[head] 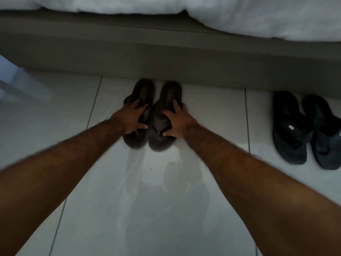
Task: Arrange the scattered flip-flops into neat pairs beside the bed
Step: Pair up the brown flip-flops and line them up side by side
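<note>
Two dark brown flip-flops lie side by side on the white tile floor, heels toward the bed base. My left hand rests on the left brown flip-flop, fingers spread over its strap and outer edge. On the right brown flip-flop lies my right hand, fingers over the strap and thumb near the toe. The two soles touch along their inner edges. A black pair, left flip-flop and right flip-flop, sits together to the right by the bed.
White bedding hangs over the grey bed base along the top. A pale object stands at the far left edge. Glossy white floor tiles stretch toward me between my forearms.
</note>
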